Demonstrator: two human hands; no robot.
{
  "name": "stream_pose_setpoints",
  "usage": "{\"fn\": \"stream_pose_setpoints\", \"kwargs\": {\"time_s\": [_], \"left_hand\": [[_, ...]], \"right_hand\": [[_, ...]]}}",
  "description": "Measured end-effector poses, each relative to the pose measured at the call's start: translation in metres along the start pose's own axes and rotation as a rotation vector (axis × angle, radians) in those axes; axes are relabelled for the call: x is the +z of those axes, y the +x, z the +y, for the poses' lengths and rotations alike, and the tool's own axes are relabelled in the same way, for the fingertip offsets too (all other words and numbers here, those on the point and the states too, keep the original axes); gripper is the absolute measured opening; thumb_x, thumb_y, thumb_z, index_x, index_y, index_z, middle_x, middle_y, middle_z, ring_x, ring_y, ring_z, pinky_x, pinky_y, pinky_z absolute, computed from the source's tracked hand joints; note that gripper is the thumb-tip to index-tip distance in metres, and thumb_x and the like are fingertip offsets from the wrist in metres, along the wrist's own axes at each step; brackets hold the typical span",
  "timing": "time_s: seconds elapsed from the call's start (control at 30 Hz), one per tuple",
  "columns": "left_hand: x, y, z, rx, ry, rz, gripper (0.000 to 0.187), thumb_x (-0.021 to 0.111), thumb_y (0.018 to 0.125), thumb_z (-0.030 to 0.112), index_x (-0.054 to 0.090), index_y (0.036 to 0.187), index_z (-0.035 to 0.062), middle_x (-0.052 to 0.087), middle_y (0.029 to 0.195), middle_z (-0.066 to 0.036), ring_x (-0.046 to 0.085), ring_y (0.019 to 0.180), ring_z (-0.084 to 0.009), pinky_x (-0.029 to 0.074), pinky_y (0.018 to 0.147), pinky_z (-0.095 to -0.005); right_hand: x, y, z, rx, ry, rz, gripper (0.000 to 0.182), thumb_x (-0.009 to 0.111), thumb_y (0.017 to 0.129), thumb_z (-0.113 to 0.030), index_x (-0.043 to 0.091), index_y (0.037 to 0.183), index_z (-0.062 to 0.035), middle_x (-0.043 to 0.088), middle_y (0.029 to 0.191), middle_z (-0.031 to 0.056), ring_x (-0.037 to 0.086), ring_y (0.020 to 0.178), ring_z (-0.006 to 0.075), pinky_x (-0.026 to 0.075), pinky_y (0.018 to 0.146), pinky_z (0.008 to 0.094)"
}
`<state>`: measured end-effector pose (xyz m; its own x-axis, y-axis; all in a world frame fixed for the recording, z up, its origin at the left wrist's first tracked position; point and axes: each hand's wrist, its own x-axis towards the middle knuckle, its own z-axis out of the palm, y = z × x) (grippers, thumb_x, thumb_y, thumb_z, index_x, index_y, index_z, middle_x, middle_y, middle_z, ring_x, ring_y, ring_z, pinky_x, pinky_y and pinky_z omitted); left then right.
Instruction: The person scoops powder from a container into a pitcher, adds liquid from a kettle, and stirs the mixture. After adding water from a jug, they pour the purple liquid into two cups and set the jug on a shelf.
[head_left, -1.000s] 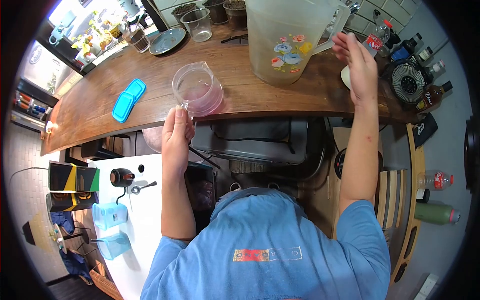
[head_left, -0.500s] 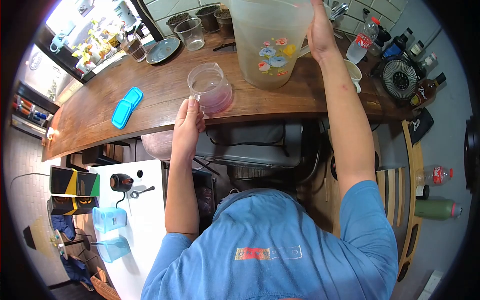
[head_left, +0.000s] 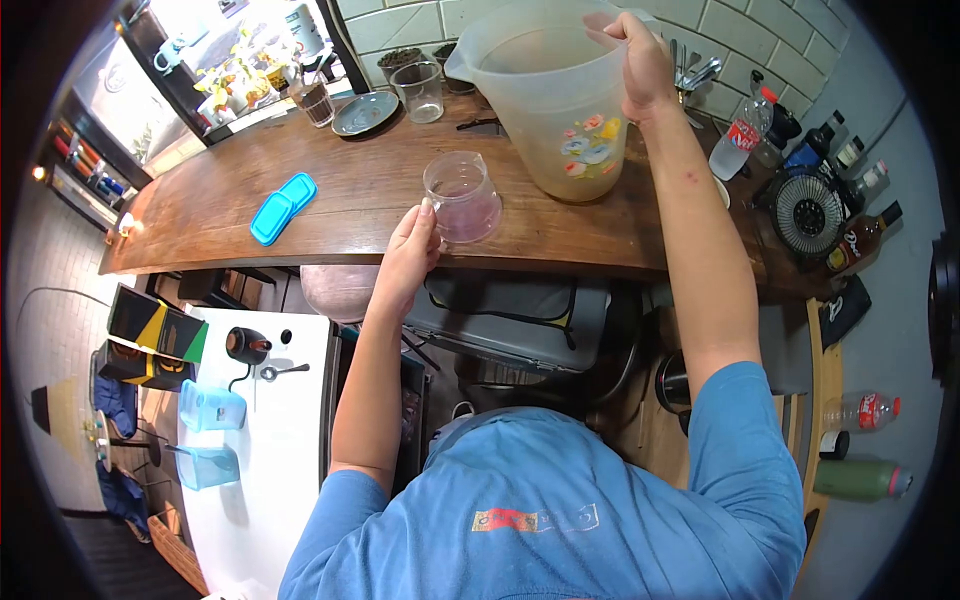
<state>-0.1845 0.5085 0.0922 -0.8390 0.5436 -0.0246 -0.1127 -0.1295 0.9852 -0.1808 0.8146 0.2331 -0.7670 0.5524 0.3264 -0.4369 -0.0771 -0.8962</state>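
A large translucent plastic pitcher with a printed flower pattern stands over the wooden counter, its mouth leaning left. My right hand is closed at the handle side of it, near the rim. To the pitcher's left is a clear glass jug with a small spout and a pinkish tint low inside. My left hand grips this jug by its handle, thumb on top. The jug sits close to the counter's front edge, apart from the pitcher.
Blue lids lie on the wooden counter. Behind are a grey plate, a clear cup and potted soil. A water bottle and a small fan stand right. Blue containers rest on a white table.
The view has shifted, so the counter appears farther right and lower. The pitcher now leans more to the left, with its open mouth showing. Both hands keep their holds.
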Motion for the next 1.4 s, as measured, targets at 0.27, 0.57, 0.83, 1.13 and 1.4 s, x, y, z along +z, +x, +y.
{"fn": "stream_pose_setpoints", "kwargs": {"time_s": [0.27, 0.57, 0.83, 1.13, 1.4], "left_hand": [[-0.023, 0.027, -0.018, 0.280, 0.376, 0.090, 0.037, 0.045, 0.099, 0.033, 0.050, 0.077, 0.0049, 0.044, 0.064, 0.003, 0.037, 0.060, -0.0054, 0.033, 0.053, -0.0234], [-0.036, 0.059, -0.030, 0.568, 0.442, 0.133, 0.036, 0.058, 0.093, 0.028, 0.053, 0.071, 0.0007, 0.042, 0.056, 0.002, 0.035, 0.056, -0.0058, 0.031, 0.050, -0.0246], [-0.042, 0.061, -0.033, 0.497, 0.463, 0.072, 0.035, 0.061, 0.091, 0.027, 0.052, 0.071, -0.0002, 0.041, 0.056, 0.002, 0.034, 0.056, -0.0056, 0.030, 0.049, -0.0249], [-0.039, 0.058, -0.030, 0.553, 0.539, 0.099, 0.035, 0.056, 0.093, 0.028, 0.049, 0.075, -0.0017, 0.041, 0.056, -0.005, 0.036, 0.055, -0.0116, 0.034, 0.051, -0.0293], [-0.040, 0.061, -0.033, 0.534, 0.555, 0.108, 0.040, 0.054, 0.094, 0.032, 0.048, 0.075, -0.0024, 0.043, 0.057, -0.010, 0.037, 0.055, -0.0176, 0.036, 0.054, -0.0327]], "right_hand": [[0.012, -0.002, -0.032, -0.314, -0.340, -0.338, 0.028, 0.043, 0.085, -0.017, 0.058, 0.093, 0.0053, 0.061, 0.111, 0.0167, 0.056, 0.108, 0.0253, 0.041, 0.095, 0.0334], [0.025, 0.003, -0.043, -0.391, -0.607, -0.463, 0.036, 0.044, 0.083, -0.018, 0.058, 0.103, 0.0077, 0.062, 0.107, 0.0156, 0.057, 0.101, 0.0253, 0.043, 0.090, 0.0353], [0.014, 0.027, -0.033, -0.392, -0.752, -0.551, 0.031, 0.042, 0.086, -0.020, 0.056, 0.092, 0.0068, 0.059, 0.120, 0.0168, 0.052, 0.115, 0.0218, 0.036, 0.100, 0.0311], [0.032, 0.004, -0.039, -0.462, -0.929, -0.537, 0.039, 0.044, 0.081, -0.021, 0.058, 0.104, 0.0070, 0.062, 0.105, 0.0125, 0.056, 0.099, 0.0216, 0.042, 0.089, 0.0325], [0.046, -0.013, -0.044, -0.548, -0.898, -0.573, 0.036, 0.046, 0.077, -0.017, 0.060, 0.101, 0.0056, 0.063, 0.097, 0.0154, 0.059, 0.094, 0.0249, 0.045, 0.085, 0.0351]]}}
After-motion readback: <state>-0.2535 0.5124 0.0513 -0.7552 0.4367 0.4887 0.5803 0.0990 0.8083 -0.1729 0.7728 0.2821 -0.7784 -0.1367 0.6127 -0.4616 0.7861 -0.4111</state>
